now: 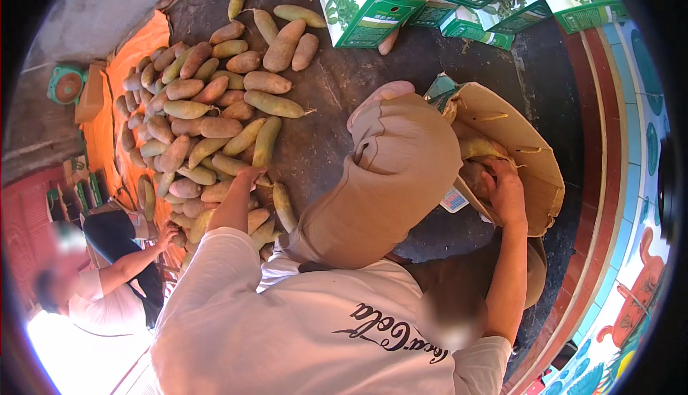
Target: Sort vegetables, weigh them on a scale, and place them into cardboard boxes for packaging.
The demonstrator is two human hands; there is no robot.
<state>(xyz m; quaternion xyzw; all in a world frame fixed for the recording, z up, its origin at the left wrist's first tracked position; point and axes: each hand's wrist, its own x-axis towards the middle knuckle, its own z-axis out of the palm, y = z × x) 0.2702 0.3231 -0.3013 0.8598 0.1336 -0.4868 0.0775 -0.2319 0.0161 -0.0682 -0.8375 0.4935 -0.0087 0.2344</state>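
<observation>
Vegetables (218, 127) oblong, tapered; right hand (506, 181) inside cardboard box (535, 169).

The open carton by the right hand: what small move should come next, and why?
Probably the right hand should settle the root vegetable inside the carton, since it reaches in there while the left hand is at the root-vegetable pile.

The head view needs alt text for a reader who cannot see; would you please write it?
A person's right hand is inside an open cardboard box holding root vegetables; the left hand is at a large pile of reddish and green ones. Another person's hand is at the pile's edge, and green boxes stand beyond.
</observation>
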